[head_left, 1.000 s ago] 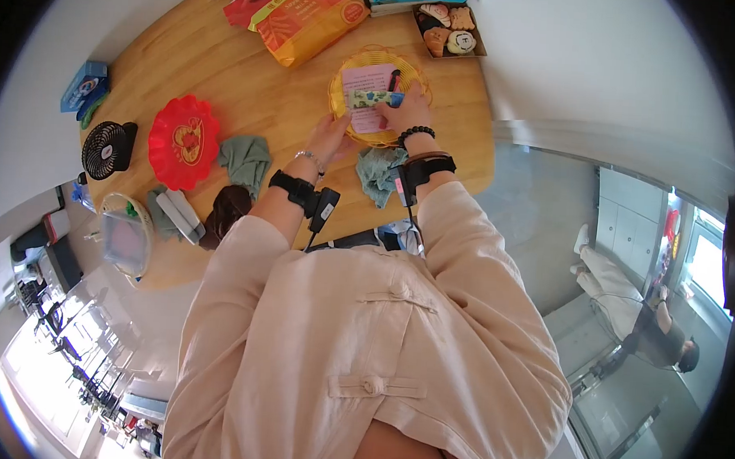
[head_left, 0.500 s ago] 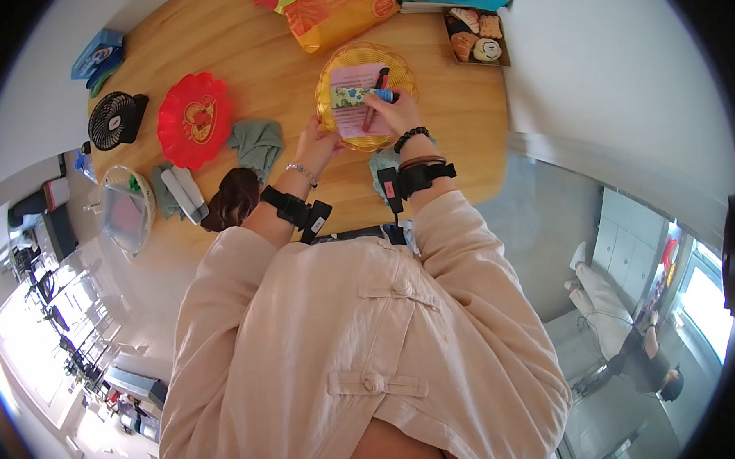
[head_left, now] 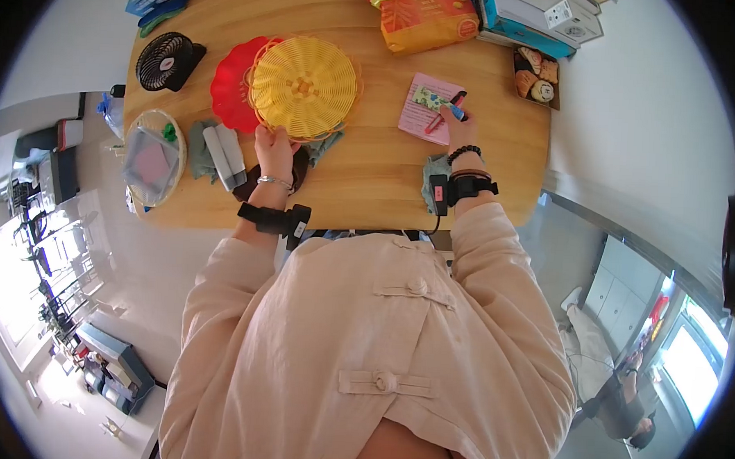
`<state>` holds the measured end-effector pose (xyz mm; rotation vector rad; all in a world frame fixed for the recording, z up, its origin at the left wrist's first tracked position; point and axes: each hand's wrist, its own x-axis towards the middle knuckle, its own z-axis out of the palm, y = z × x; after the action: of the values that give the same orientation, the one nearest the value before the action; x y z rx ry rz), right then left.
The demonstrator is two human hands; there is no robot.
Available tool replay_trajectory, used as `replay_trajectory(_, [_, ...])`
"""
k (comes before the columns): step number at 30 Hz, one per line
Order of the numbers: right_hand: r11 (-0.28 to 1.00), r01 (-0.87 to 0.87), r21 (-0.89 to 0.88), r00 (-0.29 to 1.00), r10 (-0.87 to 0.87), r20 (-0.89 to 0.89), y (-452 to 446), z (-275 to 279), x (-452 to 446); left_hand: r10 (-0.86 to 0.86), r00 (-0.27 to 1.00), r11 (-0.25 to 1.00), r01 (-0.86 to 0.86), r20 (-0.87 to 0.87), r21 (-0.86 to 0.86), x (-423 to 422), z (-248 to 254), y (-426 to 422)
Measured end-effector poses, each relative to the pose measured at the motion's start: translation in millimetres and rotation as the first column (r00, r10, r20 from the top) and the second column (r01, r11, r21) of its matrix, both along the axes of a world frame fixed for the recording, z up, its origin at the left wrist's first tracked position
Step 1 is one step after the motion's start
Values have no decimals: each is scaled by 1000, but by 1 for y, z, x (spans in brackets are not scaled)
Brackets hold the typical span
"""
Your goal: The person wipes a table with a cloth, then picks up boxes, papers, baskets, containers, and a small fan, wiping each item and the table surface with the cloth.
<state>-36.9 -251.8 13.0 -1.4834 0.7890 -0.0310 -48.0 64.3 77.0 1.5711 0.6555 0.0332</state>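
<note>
My left hand [head_left: 275, 147] grips the near rim of a yellow woven basket [head_left: 304, 87], whose round weave faces me. The basket covers part of a red scalloped plate [head_left: 229, 84]. Over to the right, my right hand [head_left: 460, 128] has its fingers closed at the blue end of a floral-patterned tube [head_left: 427, 97]. Beneath the tube is a pink printed sheet [head_left: 413, 115], with a pink and black pen [head_left: 435, 124] lying across it. A grey-green cloth [head_left: 432, 183] sits beside my right wrist.
At the back stand an orange food bag [head_left: 426, 23] and stacked boxes [head_left: 524, 27]; a tray of pastries [head_left: 538, 77] is at right. A small black fan [head_left: 166, 61], a basket with a clear container [head_left: 153, 159] and a white object [head_left: 223, 153] occupy the left. A person sits farther right.
My left hand has carried the yellow basket left, partly over the red plate. The sheet, pen and tube are now apart from the basket, with my right hand. The view has shifted.
</note>
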Motion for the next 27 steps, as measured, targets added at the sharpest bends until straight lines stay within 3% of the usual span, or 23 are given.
replay_trajectory(1, [988,-71,-134,997,67,-35,-1,-3,-2,13,999,990,-18,-40,-141,-2,9,6])
replay_trajectory(2, [988,-73,-135,997,69,-35,-2,-9,-6,18,997,959,-40,-80,-279,-3,13,13])
replay_trajectory(4, [976,69,-205,990,-42,132,-4,-19,-15,-3,998,937,-22,-70,-349,-8,16,26])
replay_trajectory(5, [813,-7,-582,998,41,46,-11,-9,-27,-31,998,927,8,-56,-375,-10,20,29])
replay_trajectory(7, [663,-78,-744,994,106,-11,-13,12,-61,-50,998,913,31,-36,-406,-14,32,35])
replay_trajectory(9, [532,-412,-740,897,381,-225,-11,8,-99,-167,986,872,153,10,-466,-19,47,36])
replay_trajectory(11, [198,-297,-934,825,546,-147,12,22,-132,-170,985,839,165,38,-518,-21,53,39])
replay_trajectory(15, [240,-404,-883,796,568,-210,9,23,-151,-197,974,796,223,107,-562,-25,58,46])
replay_trajectory(17, [627,-283,-726,893,448,39,9,45,-138,-233,964,809,266,130,-525,-24,69,48])
replay_trajectory(19, [817,-235,-527,892,397,216,48,126,-112,-301,945,808,325,130,-491,-30,84,45])
replay_trajectory(21, [743,-73,-665,794,447,412,89,172,-83,-402,903,767,424,153,-481,-35,98,32])
replay_trajectory(23, [577,60,-815,673,580,460,118,189,-47,-483,856,733,510,183,-450,-42,102,21])
replay_trajectory(25, [690,123,-713,637,497,590,155,177,-16,-598,757,688,653,264,-315,-54,110,13])
replay_trajectory(27, [638,5,-770,593,618,516,186,168,-11,-534,767,671,640,355,-374,-59,106,11])
